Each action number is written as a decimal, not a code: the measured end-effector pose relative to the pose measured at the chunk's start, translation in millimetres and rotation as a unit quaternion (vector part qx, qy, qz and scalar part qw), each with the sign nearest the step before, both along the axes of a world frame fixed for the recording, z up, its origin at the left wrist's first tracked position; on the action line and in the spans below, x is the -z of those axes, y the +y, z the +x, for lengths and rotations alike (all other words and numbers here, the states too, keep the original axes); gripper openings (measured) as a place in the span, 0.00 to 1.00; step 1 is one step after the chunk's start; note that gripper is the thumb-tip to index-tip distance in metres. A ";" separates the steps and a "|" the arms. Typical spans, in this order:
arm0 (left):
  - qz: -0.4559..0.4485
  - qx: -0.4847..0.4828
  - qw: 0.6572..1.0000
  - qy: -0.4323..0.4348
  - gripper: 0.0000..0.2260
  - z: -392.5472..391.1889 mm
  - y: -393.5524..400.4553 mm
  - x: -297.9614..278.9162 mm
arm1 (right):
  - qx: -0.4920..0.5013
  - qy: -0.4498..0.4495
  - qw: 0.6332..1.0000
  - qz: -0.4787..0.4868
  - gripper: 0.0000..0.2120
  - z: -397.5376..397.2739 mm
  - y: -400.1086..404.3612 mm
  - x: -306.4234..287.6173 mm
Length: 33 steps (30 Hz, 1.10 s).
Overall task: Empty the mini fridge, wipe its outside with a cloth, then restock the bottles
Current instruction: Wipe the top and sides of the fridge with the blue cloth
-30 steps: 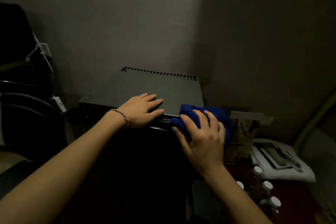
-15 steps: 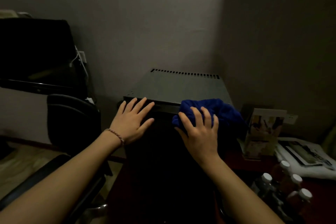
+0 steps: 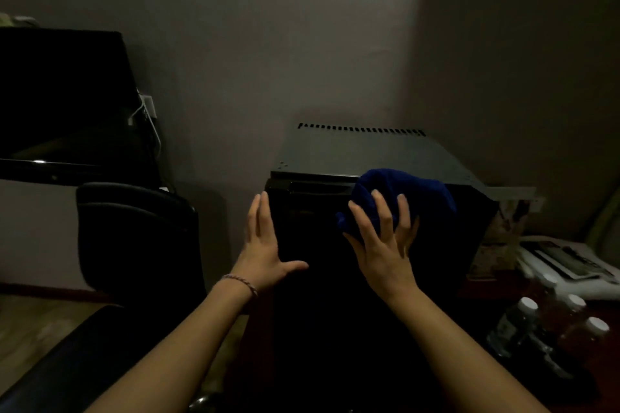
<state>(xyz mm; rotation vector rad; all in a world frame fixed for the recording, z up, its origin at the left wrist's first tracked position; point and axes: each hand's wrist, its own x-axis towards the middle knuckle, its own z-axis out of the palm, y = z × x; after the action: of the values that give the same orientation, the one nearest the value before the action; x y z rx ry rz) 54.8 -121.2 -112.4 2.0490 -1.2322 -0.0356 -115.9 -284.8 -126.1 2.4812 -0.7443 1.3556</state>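
Observation:
A black mini fridge (image 3: 369, 157) with a grey vented top stands in the room's corner, its door closed. My right hand (image 3: 382, 245) presses a bunched blue cloth (image 3: 406, 194) against the upper part of the fridge's front, fingers spread over the cloth. My left hand (image 3: 265, 248) lies flat with straight fingers on the left side of the door, a braided bracelet on its wrist. Several white-capped bottles (image 3: 550, 329) stand on the dark red surface at the lower right, beside the fridge.
A black office chair (image 3: 134, 238) stands left of the fridge, below a dark monitor (image 3: 60, 100). A picture card (image 3: 496, 245) and a white tray with dark items (image 3: 567, 265) sit right of the fridge. Walls close in behind and to the right.
Both hands have slid down from the fridge's top front edge onto its door. The cloth moved with my right hand. The view has shifted left and lower.

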 end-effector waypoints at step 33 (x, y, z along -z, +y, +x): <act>-0.401 0.025 0.913 -0.071 0.52 22.0 -61.2 210.8 | 0.066 -0.064 0.981 -0.171 0.31 32.9 -20.2 196.3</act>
<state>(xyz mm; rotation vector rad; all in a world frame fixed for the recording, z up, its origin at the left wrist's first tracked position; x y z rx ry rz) 76.8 -182.4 -323.3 1.3113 -1.1248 0.5226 -83.0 -305.0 -322.4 2.0604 -0.6276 1.4647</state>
